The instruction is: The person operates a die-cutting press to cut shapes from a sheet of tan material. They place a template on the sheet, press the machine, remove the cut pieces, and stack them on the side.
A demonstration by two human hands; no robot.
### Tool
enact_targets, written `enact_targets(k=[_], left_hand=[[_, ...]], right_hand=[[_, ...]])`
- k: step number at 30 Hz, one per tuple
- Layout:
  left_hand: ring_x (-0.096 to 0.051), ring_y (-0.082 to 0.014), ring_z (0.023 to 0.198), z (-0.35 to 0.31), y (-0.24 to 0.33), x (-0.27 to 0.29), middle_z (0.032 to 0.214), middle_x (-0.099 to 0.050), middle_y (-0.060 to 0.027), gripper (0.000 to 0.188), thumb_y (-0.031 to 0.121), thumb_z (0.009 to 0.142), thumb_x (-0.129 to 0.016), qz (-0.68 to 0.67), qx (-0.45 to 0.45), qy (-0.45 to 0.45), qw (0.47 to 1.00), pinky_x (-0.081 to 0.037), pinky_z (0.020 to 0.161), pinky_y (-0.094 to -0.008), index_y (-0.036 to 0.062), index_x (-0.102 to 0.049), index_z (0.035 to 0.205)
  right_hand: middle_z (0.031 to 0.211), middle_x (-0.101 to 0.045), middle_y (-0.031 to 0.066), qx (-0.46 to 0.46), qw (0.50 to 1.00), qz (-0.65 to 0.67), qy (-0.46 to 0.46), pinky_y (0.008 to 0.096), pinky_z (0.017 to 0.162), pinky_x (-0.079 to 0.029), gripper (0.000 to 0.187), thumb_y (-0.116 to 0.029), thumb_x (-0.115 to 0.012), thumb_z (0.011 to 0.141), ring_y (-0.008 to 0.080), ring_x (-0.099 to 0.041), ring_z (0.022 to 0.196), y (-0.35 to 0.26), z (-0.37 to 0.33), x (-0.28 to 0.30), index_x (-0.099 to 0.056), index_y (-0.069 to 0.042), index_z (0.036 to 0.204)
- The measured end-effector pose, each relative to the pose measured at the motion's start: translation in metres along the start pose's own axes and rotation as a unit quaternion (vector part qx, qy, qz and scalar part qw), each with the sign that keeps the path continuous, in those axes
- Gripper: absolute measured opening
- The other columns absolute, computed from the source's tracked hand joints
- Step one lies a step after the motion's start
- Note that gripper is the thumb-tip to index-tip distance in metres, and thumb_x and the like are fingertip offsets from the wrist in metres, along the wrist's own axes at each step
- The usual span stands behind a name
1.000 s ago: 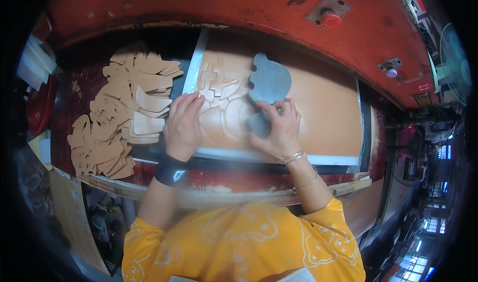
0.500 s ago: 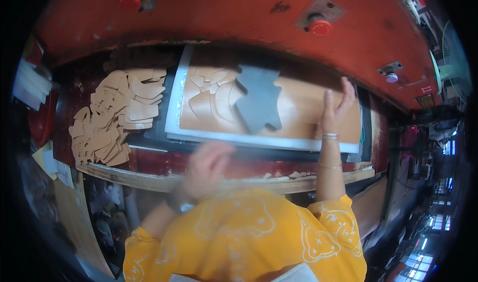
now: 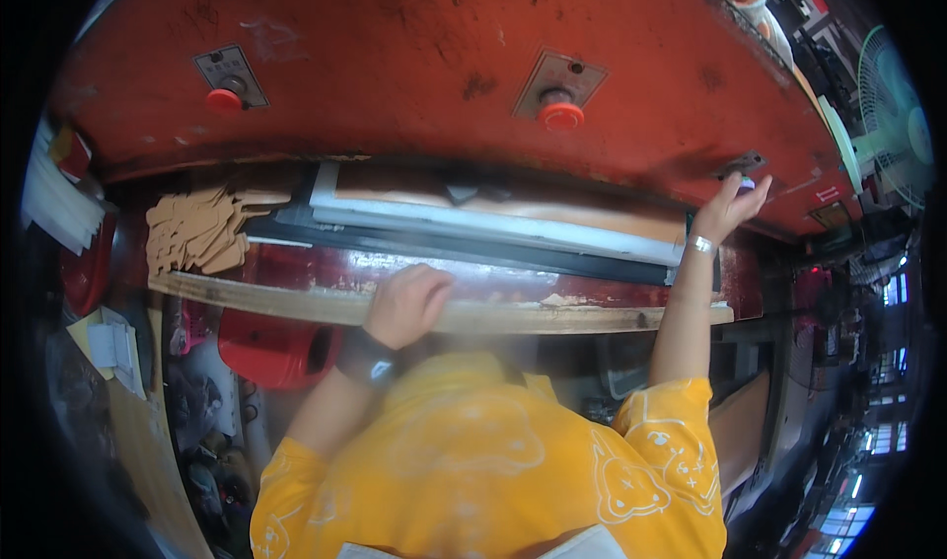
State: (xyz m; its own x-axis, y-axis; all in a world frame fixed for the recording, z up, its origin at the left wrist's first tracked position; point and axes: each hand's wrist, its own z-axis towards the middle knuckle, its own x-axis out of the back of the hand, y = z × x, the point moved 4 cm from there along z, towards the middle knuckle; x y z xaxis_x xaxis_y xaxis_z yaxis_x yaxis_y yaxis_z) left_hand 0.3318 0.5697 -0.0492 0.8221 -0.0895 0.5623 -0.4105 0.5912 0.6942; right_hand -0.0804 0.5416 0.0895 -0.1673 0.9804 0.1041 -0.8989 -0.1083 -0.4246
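My right hand [image 3: 728, 212] is raised at the far right with its fingers stretched out. It reaches a small purple button [image 3: 747, 185] on the front of the red machine [image 3: 395, 75] and partly covers it. My left hand [image 3: 406, 304] is curled closed, with nothing showing in it, above the wooden front edge of the bench. Beneath the machine, a tan leather-like sheet [image 3: 592, 216] lies on a white board [image 3: 493, 222]. Only a sliver of the grey die-like shape [image 3: 462, 194] on the sheet shows; the machine hides the rest.
Cut tan pieces [image 3: 202, 231] are heaped at the left of the bench. Two red mushroom buttons [image 3: 562, 115] stick out of the machine front. A wooden strip [image 3: 552, 318] runs along the near edge. A red stool [image 3: 276, 347] stands below left, and a green fan [image 3: 893, 115] at far right.
My right hand has moved from over the sheet to the purple button. The view has shifted, and the machine front now hides most of the sheet and grey shape. My left hand remains near the front edge.
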Motion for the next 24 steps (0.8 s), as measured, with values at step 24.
enact_targets(k=[24], left_hand=[[-0.057, -0.0330, 0.073, -0.025, 0.011, -0.007, 0.072, -0.058, -0.0122, 0.030, 0.029, 0.078, -0.065, 0.136, 0.094, -0.016, 0.986, -0.047, 0.065, -0.0440, 0.0055, -0.060, 0.060]], right_hand=[[0.096, -0.057, 0.0179, 0.127, 0.730, 0.020, -0.672, 0.0416, 0.084, -0.046, 0.042, -0.022, -0.069, 0.077, 0.0354, -0.053, 0.092, -0.150, -0.190, 0.080, -0.060, -0.003, 0.113]])
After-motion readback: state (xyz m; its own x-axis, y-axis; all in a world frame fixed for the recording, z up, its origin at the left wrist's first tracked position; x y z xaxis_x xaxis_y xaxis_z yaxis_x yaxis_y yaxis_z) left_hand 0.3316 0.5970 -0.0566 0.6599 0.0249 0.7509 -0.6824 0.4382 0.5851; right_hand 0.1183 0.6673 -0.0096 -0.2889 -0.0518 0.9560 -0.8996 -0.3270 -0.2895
